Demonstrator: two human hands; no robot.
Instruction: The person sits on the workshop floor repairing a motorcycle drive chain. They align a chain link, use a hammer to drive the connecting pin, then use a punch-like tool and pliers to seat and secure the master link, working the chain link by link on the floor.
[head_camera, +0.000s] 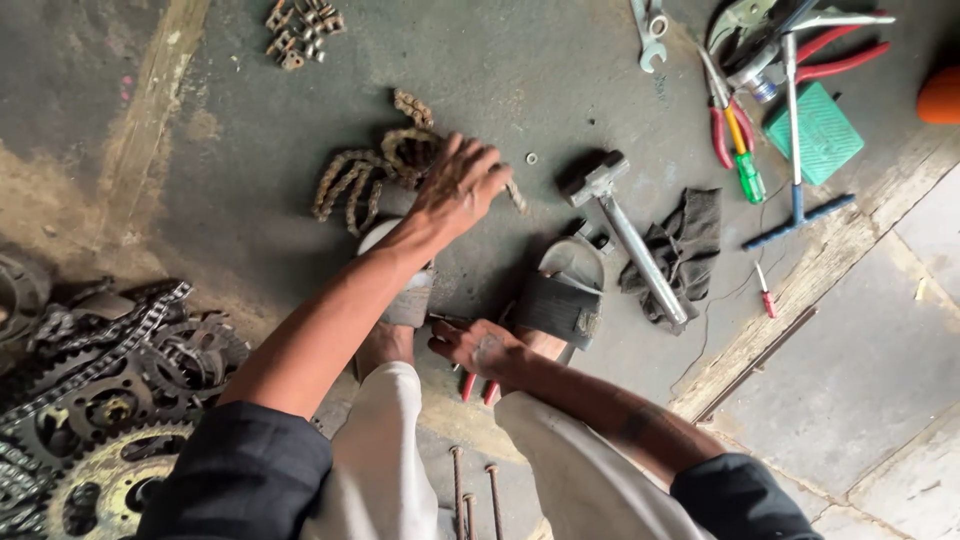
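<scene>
Head view, looking down at a dirty grey floor (560, 70). Left hand (455, 190) far out, fingers spread over a rusty brown loop of chain (365, 175); touching or not, cannot tell. Right hand (480, 348) near, closed on red-handled pliers (478, 385) by a black sandal (560, 305). Silver steel hammer (625, 235) just right, beside a dark rag (685, 245). Pile of dark toothed sprockets (110, 390) near left. Green square pad (813, 132) far right.
</scene>
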